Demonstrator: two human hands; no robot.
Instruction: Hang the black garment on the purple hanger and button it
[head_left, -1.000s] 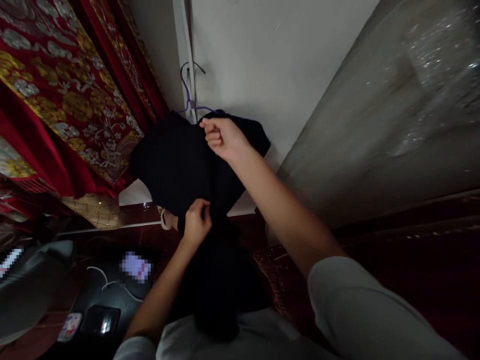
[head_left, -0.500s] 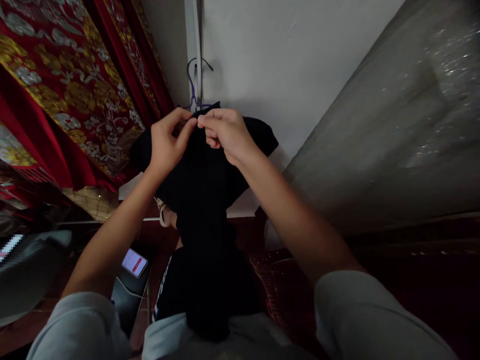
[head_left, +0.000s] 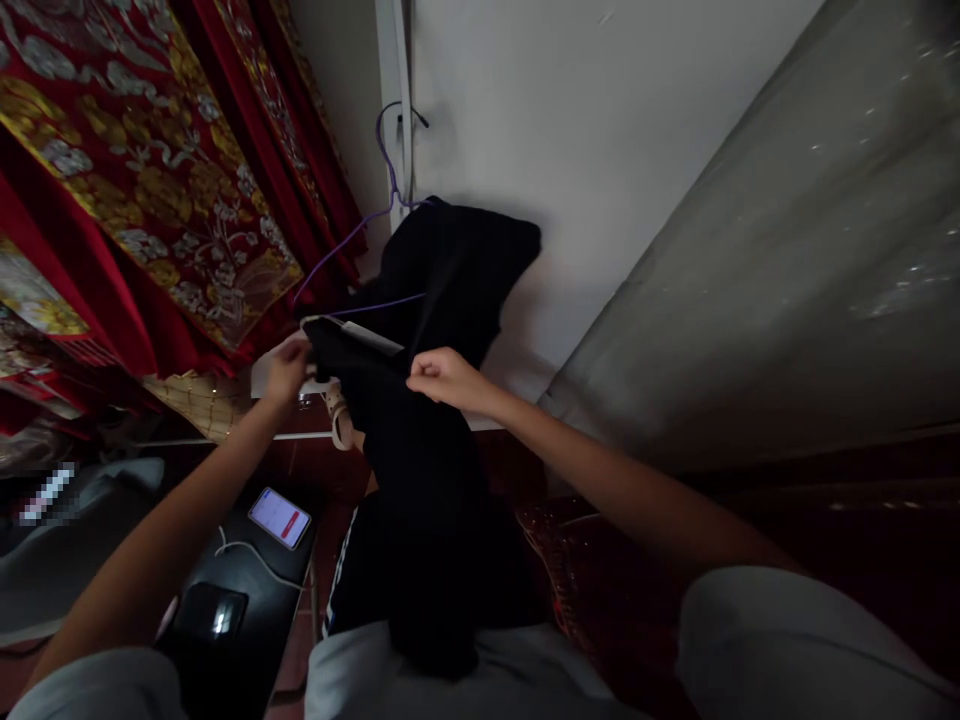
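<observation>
A black garment (head_left: 442,300) hangs from a purple wire hanger (head_left: 390,160) hooked on the white wall trim. One arm of the hanger is bare and sticks out to the left. My left hand (head_left: 289,365) is closed on the garment's collar edge, where a white label shows. My right hand (head_left: 442,378) pinches the same edge further right. Below my hands the black cloth drapes down to my lap.
Red and gold patterned curtains (head_left: 150,190) hang at the left. A phone with a lit screen (head_left: 279,516) lies on a dark surface (head_left: 247,590) with a white cable (head_left: 251,555) and a black mouse (head_left: 210,612). A grey slanted panel (head_left: 750,300) fills the right.
Both hands have dropped from the hanger's neck, pulling the collar down. The left side of the garment has come off the hanger, baring its purple wire arm.
</observation>
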